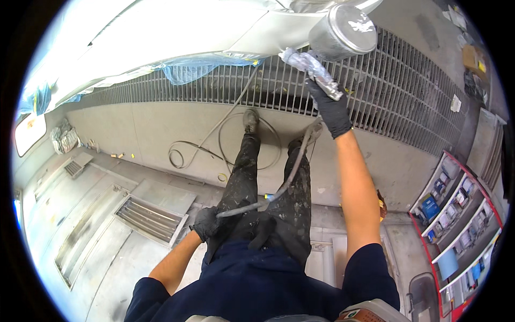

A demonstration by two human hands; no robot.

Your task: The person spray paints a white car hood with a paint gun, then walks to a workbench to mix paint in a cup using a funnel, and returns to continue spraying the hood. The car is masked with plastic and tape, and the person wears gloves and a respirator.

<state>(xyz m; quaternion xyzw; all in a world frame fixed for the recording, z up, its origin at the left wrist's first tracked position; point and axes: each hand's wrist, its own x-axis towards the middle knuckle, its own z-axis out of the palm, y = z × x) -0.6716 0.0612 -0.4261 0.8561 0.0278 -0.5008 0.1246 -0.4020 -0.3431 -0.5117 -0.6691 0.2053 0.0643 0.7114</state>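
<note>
In my black-gloved right hand (331,107), raised at the upper right, I grip a spray gun (316,72) covered in crumpled, paint-smeared wrapping. A round metallic grey cup (343,33) with white smears on its lid sits on the gun. Just left of the gun lies a large white panel (214,29), with blue masking film (196,67) along its lower edge. From the gun's handle a grey hose (292,174) runs down to my waist. My left hand (206,223), also gloved in black, is closed around that hose beside my hip.
Metal floor grating (397,80) runs below the panel. A looped hose (185,155) lies on the floor by my feet. To the right stands a red-edged shelf rack (456,214) with boxes and cans. Slatted vents (150,219) are set in the wall at left.
</note>
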